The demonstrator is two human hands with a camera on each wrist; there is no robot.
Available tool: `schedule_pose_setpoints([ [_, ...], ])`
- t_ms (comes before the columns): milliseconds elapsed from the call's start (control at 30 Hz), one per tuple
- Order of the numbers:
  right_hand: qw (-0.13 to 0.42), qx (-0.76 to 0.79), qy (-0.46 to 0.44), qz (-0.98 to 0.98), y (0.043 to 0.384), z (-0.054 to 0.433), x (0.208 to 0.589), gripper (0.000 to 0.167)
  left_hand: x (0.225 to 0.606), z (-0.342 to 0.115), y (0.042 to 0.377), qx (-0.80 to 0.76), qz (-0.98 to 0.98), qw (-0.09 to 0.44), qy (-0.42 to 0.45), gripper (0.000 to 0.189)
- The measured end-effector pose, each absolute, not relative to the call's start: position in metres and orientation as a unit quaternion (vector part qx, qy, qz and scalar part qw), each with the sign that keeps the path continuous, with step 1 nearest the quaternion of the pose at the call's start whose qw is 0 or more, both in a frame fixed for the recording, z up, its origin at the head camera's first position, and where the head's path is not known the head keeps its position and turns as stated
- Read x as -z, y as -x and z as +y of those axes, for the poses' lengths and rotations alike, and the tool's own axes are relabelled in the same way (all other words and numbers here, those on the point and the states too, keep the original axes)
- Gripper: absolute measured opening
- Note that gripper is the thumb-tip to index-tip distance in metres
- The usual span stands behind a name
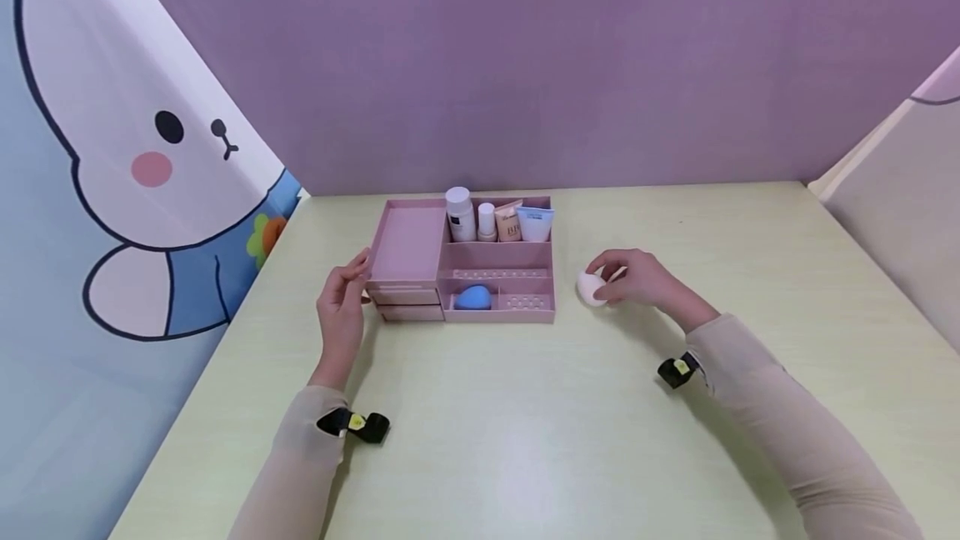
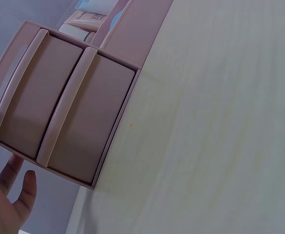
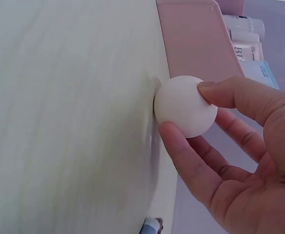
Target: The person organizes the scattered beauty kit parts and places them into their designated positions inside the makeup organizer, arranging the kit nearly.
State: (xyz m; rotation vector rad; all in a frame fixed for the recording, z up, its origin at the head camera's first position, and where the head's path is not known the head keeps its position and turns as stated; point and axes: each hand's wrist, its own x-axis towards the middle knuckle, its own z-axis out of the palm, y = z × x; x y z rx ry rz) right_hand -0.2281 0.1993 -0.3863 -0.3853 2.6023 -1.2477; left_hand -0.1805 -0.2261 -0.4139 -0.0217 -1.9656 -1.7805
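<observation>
Your right hand (image 1: 636,277) pinches a white makeup sponge (image 1: 588,288) beside the pink organizer (image 1: 408,240), whose left side your left hand (image 1: 342,311) touches, fingers (image 2: 9,172) loosely extended.

1. Head view: worn on my head, facing forward and down, the farthest back; it takes in my left hand (image 1: 342,311), my right hand (image 1: 641,277), the pale table (image 1: 495,415), the pink organizer (image 1: 408,240) and the purple backdrop (image 1: 540,65).
2. Left wrist view: close in and tipped sideways, facing the organizer's drawer fronts (image 2: 91,119); my fingers enter at lower left.
3. Right wrist view: close in and also tipped, aimed along my fingers at a rounded white piece (image 3: 183,107), with the organizer's edge beyond.
4. Shared: all three include the organizer and its pale blue tube (image 3: 260,73); only head and right wrist share the white piece.
</observation>
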Motion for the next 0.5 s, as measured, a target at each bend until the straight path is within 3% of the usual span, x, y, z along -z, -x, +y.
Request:
schedule_pose_setpoints([
  [300,0.08,0.422,0.149,0.89,0.225,0.203,0.379,0.033,0.414,-0.227,0.182,0.647,-0.725,0.236,0.002,0.022],
  [500,0.086,0.433,0.144,0.885,0.222,0.2,0.369,0.035,0.414,-0.227,0.181,0.647,-0.724,0.239,0.002,0.022],
])
